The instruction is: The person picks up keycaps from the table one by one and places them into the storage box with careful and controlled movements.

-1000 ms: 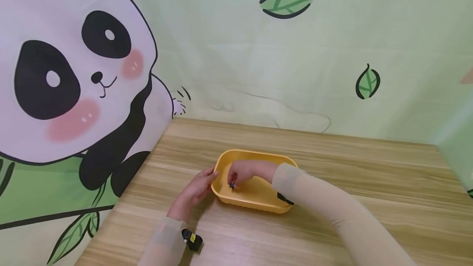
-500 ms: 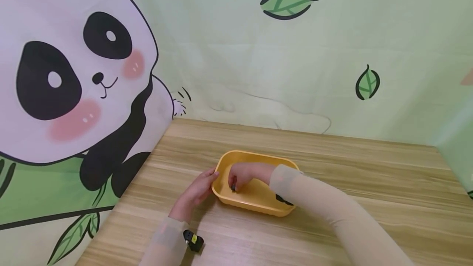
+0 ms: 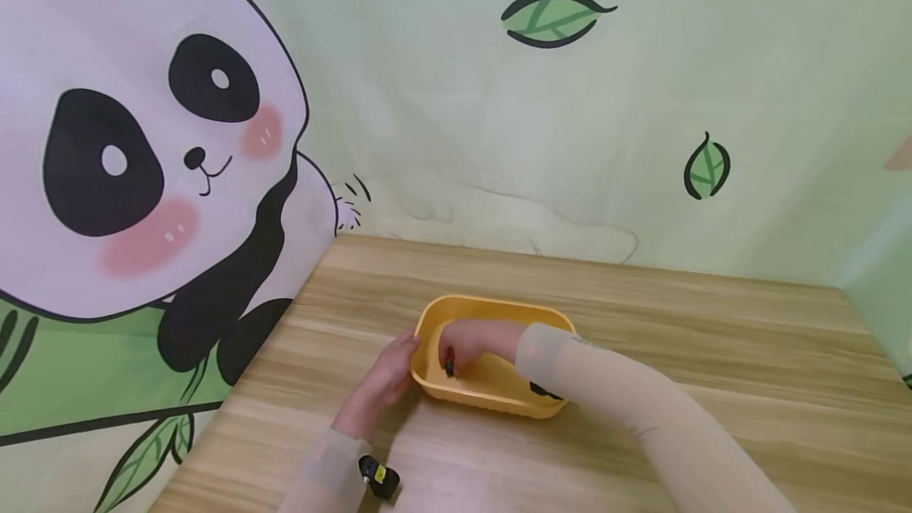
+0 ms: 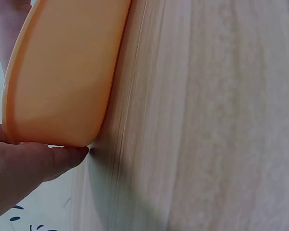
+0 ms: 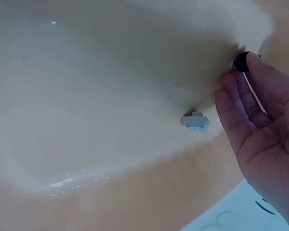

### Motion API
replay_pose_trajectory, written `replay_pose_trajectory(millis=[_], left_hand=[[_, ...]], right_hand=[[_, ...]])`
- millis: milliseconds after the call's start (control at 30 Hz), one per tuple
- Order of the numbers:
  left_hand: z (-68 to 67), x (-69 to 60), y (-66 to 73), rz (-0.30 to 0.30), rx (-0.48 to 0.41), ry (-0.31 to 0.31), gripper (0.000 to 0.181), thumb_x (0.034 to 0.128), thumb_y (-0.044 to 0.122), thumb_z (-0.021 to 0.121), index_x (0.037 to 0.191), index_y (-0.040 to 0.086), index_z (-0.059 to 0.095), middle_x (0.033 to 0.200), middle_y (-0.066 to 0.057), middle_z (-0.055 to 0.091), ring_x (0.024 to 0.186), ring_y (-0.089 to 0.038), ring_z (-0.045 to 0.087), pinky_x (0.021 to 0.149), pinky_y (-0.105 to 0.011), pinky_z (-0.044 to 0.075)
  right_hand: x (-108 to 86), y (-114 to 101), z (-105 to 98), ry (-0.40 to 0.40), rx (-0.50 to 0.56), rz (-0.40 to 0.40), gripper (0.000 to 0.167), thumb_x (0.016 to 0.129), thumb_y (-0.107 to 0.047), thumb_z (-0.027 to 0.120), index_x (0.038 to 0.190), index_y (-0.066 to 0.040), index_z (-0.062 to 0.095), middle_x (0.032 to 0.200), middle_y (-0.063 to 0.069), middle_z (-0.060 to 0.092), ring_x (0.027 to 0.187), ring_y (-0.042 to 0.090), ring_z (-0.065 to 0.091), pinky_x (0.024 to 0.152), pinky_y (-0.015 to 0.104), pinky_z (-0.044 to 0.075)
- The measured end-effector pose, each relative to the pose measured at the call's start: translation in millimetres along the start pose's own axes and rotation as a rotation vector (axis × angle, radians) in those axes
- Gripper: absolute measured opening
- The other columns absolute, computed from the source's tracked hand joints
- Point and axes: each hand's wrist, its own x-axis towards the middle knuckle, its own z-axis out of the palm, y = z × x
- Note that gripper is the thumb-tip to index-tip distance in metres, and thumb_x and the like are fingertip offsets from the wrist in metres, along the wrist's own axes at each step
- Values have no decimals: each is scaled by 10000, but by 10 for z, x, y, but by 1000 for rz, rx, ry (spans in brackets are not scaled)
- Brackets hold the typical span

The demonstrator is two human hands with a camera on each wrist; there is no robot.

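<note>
A yellow-orange tray [image 3: 484, 406] stands on the wooden table. My left hand [image 3: 385, 370] grips its left end, the thumb over the rim; in the left wrist view, fingertips press the outside of the tray [image 4: 62, 82]. Inside the tray, near its left end, my right hand [image 3: 466, 343] pinches a small black piece [image 3: 450, 369]. The right wrist view shows that black piece [image 5: 242, 62] between thumb and finger of the right hand [image 5: 265, 115], close to the tray floor. A small pale grey piece [image 5: 196, 122] lies on the floor beside the fingers.
Black devices are strapped at the left wrist [image 3: 380, 477] and the right wrist [image 3: 544, 391]. The wooden table [image 3: 712, 355] meets a green fabric backdrop with leaves behind it, and a large printed panda [image 3: 235, 180] is at the left.
The head view has shifted slightly, so the scene sits a little lower. My right hand has moved slightly toward the near side of the tray with the small piece. The left hand keeps its grip.
</note>
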Motion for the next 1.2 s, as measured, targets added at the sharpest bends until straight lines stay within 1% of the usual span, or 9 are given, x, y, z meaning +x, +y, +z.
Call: replay_pose_trajectory(millis=[133, 200, 300, 467, 533, 700, 767, 967, 1200], left_hand=[[-3, -20, -10, -5, 6, 2, 557, 1099, 107, 204, 1580, -142, 74, 1646, -382, 136, 1527, -511, 224, 1268, -591, 252], [-23, -15, -1, -8, 3, -16, 560, 1096, 105, 203, 1582, -138, 67, 1652, -373, 130, 1530, -502, 218, 1272, -589, 244], [-68, 6, 13, -26, -13, -48, 564, 1087, 91, 205, 1586, -131, 62, 1666, -353, 115, 1544, -482, 194, 1282, -581, 219], [-147, 38, 38, -71, 5, -98, 565, 1096, 110, 221, 1599, -102, 78, 1672, -329, 147, 1540, -436, 235, 1277, -550, 262], [-169, 38, 46, -87, 29, -111, 568, 1103, 131, 235, 1607, -82, 81, 1668, -327, 171, 1519, -411, 287, 1262, -541, 303], [-182, 19, 51, -101, 69, -119, 564, 1109, 146, 244, 1606, -80, 103, 1633, -355, 243, 1471, -400, 373, 1239, -538, 350], [-174, 13, 52, -102, 79, -112, 555, 1110, 143, 238, 1599, -92, 122, 1619, -365, 267, 1461, -409, 388, 1233, -534, 362], [-162, 8, 52, -100, 93, -90, 548, 1114, 147, 226, 1595, -99, 136, 1623, -364, 258, 1473, -438, 374, 1224, -530, 376], [-163, 8, 61, -103, 93, -94, 546, 1116, 147, 224, 1599, -91, 127, 1629, -359, 249, 1460, -401, 384, 1218, -508, 383]], right_hand=[[759, 765, 539, 20, -64, -92, 259, 724, -241, 926, 933, -334, 805, 825, -212, 741, 788, -41, 649, 753, 158, 535], [263, 281, 145, -15, -47, -57, 252, 770, -174, 888, 999, -251, 816, 899, -147, 769, 848, -5, 666, 802, 153, 540], [-137, -90, -185, -60, -10, -27, 268, 806, -128, 853, 1063, -191, 811, 987, -73, 781, 924, 54, 681, 870, 184, 552], [-187, 9, -287, -28, 23, -111, 289, 864, -147, 769, 1152, -129, 782, 1013, -57, 775, 924, 53, 676, 842, 183, 557], [-357, -70, -461, 6, 29, -144, 311, 874, -162, 746, 1180, -113, 770, 1007, -56, 778, 915, 44, 683, 821, 174, 558], [-1333, -781, -1208, 79, 123, -56, 328, 930, -127, 727, 1242, -28, 724, 1097, 77, 782, 1036, 170, 723, 930, 263, 584], [-1638, -895, -1355, 149, 158, -80, 313, 948, -106, 702, 1235, 18, 710, 1111, 139, 772, 1032, 212, 724, 918, 284, 593], [-2258, -938, -1517, 292, 285, -101, 324, 992, -120, 648, 1276, 33, 677, 1218, 194, 733, 1112, 273, 701, 998, 356, 587], [-2808, -794, -1462, 469, 389, -39, 292, 984, -90, 653, 1242, 43, 689, 1194, 211, 737, 1088, 314, 707, 963, 405, 611]])
